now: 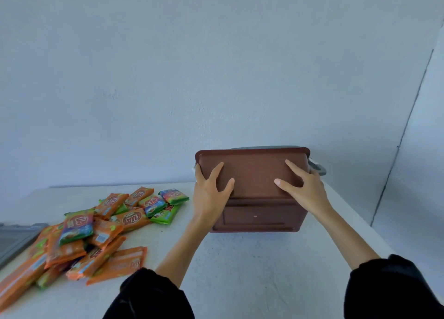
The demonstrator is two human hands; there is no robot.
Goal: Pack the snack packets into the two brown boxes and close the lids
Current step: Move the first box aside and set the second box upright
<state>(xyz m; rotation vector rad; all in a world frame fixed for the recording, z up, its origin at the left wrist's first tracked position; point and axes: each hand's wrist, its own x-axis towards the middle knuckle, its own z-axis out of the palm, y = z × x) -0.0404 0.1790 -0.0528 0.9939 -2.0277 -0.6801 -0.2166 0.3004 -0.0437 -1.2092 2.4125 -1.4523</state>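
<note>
While L+R fingers [217, 170] press, box [254, 169] beneath

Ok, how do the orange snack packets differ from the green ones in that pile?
The orange foil snack packets far outnumber the green foil snack packets. Green ones show blue patches; orange ones look mostly one colour. Both lie loose in one pile on the white table, not yet packed, with red logos.
</note>
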